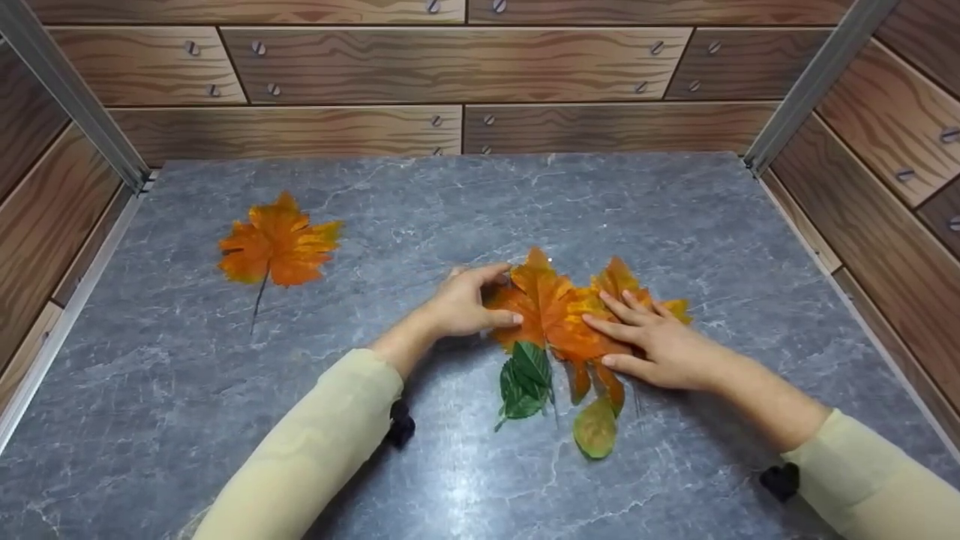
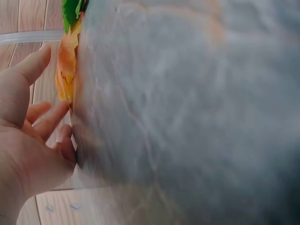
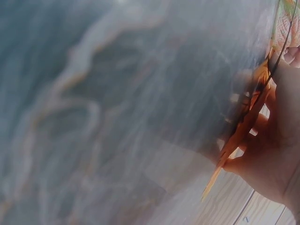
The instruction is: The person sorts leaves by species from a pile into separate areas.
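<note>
Two orange-yellow artificial maple leaves lie side by side at the centre right of the tabletop in the head view. At the edge of the left maple leaf (image 1: 536, 296) is my left hand (image 1: 469, 301), its thumb and fingers apart. My right hand (image 1: 667, 349) rests with spread fingers over the other maple leaf (image 1: 616, 274), hiding part of it. Below them lie green leaves (image 1: 525, 382), narrow orange-brown leaves (image 1: 580, 381) and a yellow-green oval leaf (image 1: 596, 429). In the right wrist view, fingers touch an orange leaf (image 3: 243, 126) seen edge-on.
Another orange maple leaf (image 1: 277, 240) with a dark stem lies alone at the back left of the grey marbled tabletop (image 1: 405, 202). Wood-patterned panels (image 1: 457, 67) stand behind and at both sides, with metal posts (image 1: 817, 82) at the back corners.
</note>
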Tool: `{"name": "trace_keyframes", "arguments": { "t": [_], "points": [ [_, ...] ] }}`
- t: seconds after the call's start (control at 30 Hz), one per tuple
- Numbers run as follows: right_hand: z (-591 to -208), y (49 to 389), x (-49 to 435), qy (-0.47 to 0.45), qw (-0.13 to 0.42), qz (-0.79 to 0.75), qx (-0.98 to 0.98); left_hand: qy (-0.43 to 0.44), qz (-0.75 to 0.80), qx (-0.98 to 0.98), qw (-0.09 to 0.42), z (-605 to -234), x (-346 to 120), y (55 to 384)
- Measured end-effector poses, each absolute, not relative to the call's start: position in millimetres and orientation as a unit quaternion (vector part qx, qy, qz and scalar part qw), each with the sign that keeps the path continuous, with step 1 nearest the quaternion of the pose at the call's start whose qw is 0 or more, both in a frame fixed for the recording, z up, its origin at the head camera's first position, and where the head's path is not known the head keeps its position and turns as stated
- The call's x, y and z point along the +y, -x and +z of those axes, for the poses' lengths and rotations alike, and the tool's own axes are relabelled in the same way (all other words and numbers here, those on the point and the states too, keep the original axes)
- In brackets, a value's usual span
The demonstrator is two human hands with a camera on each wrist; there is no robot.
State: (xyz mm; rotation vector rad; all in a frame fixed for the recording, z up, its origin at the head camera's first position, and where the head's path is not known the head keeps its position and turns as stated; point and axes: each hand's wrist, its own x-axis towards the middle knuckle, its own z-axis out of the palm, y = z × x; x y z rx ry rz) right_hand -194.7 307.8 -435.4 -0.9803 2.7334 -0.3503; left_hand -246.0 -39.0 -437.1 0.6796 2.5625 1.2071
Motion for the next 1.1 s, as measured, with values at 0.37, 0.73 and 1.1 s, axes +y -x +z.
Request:
{"name": "trace_keyframes", "arguments": {
  "t": [0.37,0.73,1.1],
  "points": [
    [-435.1,195.3,307.8,0.337,0.108,-0.121,0.927,-0.23,0.422,0.869,0.119,-436.0,-32.9,245.7],
    [-435.7,195.5,307.4,0.336,0.112,-0.122,0.927,-0.205,0.497,0.829,0.155,-436.2,-28.1,244.7],
    [-434.2,194.5,307.3,0.338,0.103,-0.122,0.927,-0.175,0.617,0.752,0.156,-436.1,-24.7,240.9]
  ]
}}
